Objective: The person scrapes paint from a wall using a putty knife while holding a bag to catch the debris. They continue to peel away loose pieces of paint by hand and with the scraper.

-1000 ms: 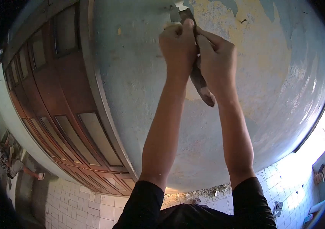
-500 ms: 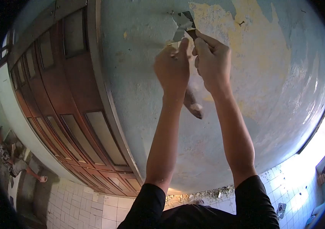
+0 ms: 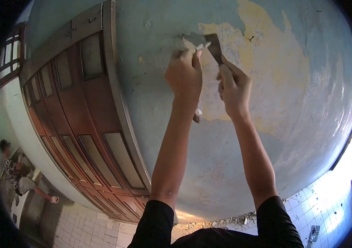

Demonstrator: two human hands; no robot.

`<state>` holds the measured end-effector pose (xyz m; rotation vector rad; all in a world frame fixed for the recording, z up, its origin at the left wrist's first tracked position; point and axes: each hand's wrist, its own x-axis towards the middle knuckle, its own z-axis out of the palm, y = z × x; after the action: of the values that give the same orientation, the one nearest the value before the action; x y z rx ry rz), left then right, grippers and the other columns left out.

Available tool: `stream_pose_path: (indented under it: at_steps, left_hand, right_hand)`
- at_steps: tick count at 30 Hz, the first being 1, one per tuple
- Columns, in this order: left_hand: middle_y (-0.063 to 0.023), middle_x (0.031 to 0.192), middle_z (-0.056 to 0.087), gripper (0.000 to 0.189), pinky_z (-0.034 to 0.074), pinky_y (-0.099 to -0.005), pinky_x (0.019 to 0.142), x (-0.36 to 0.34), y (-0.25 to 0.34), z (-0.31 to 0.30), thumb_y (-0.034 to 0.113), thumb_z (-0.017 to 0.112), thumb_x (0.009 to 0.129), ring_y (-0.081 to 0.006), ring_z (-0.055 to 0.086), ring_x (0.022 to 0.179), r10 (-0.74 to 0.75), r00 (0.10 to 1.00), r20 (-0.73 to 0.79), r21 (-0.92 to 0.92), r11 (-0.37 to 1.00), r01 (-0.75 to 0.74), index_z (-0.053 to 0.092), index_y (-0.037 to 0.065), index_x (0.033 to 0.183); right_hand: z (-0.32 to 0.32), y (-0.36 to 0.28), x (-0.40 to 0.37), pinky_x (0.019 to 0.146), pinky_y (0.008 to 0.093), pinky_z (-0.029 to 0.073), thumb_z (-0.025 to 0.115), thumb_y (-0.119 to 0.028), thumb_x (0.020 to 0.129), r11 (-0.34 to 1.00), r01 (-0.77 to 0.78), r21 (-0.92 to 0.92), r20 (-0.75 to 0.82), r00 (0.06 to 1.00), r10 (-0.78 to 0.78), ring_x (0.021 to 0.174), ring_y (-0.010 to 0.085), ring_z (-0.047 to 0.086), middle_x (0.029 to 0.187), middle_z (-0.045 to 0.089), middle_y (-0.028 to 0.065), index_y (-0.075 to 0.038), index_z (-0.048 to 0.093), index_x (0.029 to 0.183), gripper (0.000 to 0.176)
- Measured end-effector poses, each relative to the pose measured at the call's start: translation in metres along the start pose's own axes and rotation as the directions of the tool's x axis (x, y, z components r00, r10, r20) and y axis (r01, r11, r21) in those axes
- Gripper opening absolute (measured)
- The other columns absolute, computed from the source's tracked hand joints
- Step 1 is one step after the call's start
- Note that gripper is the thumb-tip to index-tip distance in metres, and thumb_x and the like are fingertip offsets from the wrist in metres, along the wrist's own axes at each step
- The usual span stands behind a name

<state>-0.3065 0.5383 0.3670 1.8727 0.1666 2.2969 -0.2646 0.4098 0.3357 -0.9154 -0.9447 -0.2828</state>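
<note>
My right hand (image 3: 234, 84) is closed around a scraper (image 3: 214, 48), its flat dark blade tilted up and left against the wall (image 3: 163, 144). Beside it, my left hand (image 3: 185, 72) is raised to the same height, fingers pinched at a loose, curling paint flake (image 3: 200, 47). This flake sits near the left edge of the bare yellow and white patch (image 3: 229, 41), just left of the blade. Below my left hand, a dark object with a pale end (image 3: 197, 116) shows partly behind the forearm; I cannot make out what it is.
A nail (image 3: 251, 38) sticks out of the wall to the right of the scraper. Brown wooden doors with pale panels (image 3: 70, 120) stand on the left. A person (image 3: 17, 173) sits at far left. Debris (image 3: 242, 219) lies along the wall's base on the tiled floor (image 3: 85, 227).
The scraper and my right hand have moved down and slightly right, away from my left hand. The dark object below has shifted left behind my forearm. The view has tilted slightly.
</note>
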Motion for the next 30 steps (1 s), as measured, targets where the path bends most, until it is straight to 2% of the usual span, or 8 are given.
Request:
stream_pose_path:
  at_steps: [3,5,9,11,18,24,26,30]
  left_hand:
    - [-0.0182,0.093,0.076,0.028,0.057,-0.0415,0.077,-0.016,0.002,-0.019,0.029,0.077,0.091,-0.0335,0.074,0.084,-0.055,0.990,0.132,0.088,0.995,0.043,0.080,0.003,0.101]
    - [-0.0193,0.096,0.076,0.026,0.057,-0.0407,0.078,-0.022,-0.014,-0.029,0.026,0.072,0.093,-0.0347,0.075,0.088,-0.105,0.934,0.342,-0.046,0.991,0.128,0.079,0.003,0.100]
    - [-0.0201,0.096,0.077,0.027,0.057,-0.0407,0.081,0.001,-0.016,-0.031,0.025,0.068,0.095,-0.0340,0.076,0.090,-0.129,0.928,0.350,-0.027,0.989,0.148,0.079,0.001,0.101]
    - [-0.0197,0.092,0.077,0.037,0.057,-0.0419,0.083,0.010,-0.015,-0.019,0.035,0.071,0.093,-0.0338,0.076,0.088,-0.125,0.980,0.157,-0.160,0.976,0.150,0.079,0.000,0.100]
    - [-0.0206,0.085,0.076,0.054,0.056,-0.0454,0.083,0.036,0.004,-0.006,0.051,0.072,0.088,-0.0337,0.076,0.084,-0.327,0.886,0.330,-0.005,0.938,0.348,0.077,-0.002,0.094]
    - [-0.0228,0.080,0.074,0.042,0.054,-0.0470,0.075,0.051,0.000,0.005,0.034,0.064,0.094,-0.0369,0.074,0.077,-0.222,0.926,0.306,0.055,0.975,0.216,0.074,-0.005,0.085]
    - [-0.0239,0.080,0.073,0.037,0.054,-0.0456,0.072,0.054,0.007,0.006,0.028,0.062,0.095,-0.0392,0.073,0.075,-0.015,0.990,0.138,0.138,0.990,-0.005,0.073,-0.005,0.083]
    - [-0.0244,0.080,0.073,0.032,0.059,-0.0488,0.075,0.088,0.011,-0.009,0.023,0.060,0.094,-0.0417,0.074,0.081,0.088,0.996,0.001,0.198,0.976,-0.086,0.074,-0.005,0.086]
  right_hand:
    - [-0.011,-0.001,-0.006,0.042,0.0228,0.031,0.059,-0.012,0.103,0.948,0.114,-0.298,-0.024,0.992,-0.127,0.051,0.0029,0.045,0.074,0.062,0.0017,0.005,0.066,0.135,0.037]
    - [-0.014,-0.006,-0.008,0.055,0.0282,0.045,0.061,-0.012,0.100,0.908,0.009,-0.418,-0.058,0.998,-0.037,0.061,0.0066,0.054,0.068,0.064,0.0049,0.002,0.070,0.131,0.036]
    - [-0.010,-0.003,0.001,0.056,0.0297,0.046,0.060,-0.012,0.099,0.899,0.032,-0.437,-0.020,0.999,-0.046,0.061,0.0071,0.055,0.066,0.063,0.0061,0.003,0.070,0.130,0.035]
    - [-0.005,-0.009,0.003,0.057,0.0306,0.046,0.060,-0.012,0.099,0.898,0.013,-0.439,-0.007,1.000,-0.018,0.061,0.0084,0.055,0.065,0.064,0.0101,0.003,0.070,0.128,0.035]
    - [0.012,-0.006,0.028,0.056,0.0320,0.047,0.062,-0.013,0.096,0.863,0.182,-0.472,0.088,0.983,-0.159,0.059,0.0091,0.054,0.066,0.065,0.0147,0.004,0.072,0.125,0.034]
    - [0.003,-0.003,0.037,0.056,0.0314,0.046,0.062,-0.012,0.097,0.919,0.161,-0.361,0.116,0.985,-0.126,0.060,0.0078,0.053,0.067,0.067,0.0167,0.003,0.072,0.125,0.034]
    - [-0.002,-0.010,0.031,0.054,0.0303,0.043,0.061,-0.012,0.098,0.857,0.274,-0.437,0.046,0.958,-0.283,0.058,0.0074,0.049,0.063,0.061,0.0122,0.003,0.072,0.126,0.033]
    - [-0.023,-0.010,0.026,0.051,0.0295,0.039,0.060,-0.011,0.100,0.840,0.224,-0.495,0.028,0.970,-0.243,0.056,0.0069,0.044,0.060,0.055,0.0068,0.002,0.073,0.126,0.032]
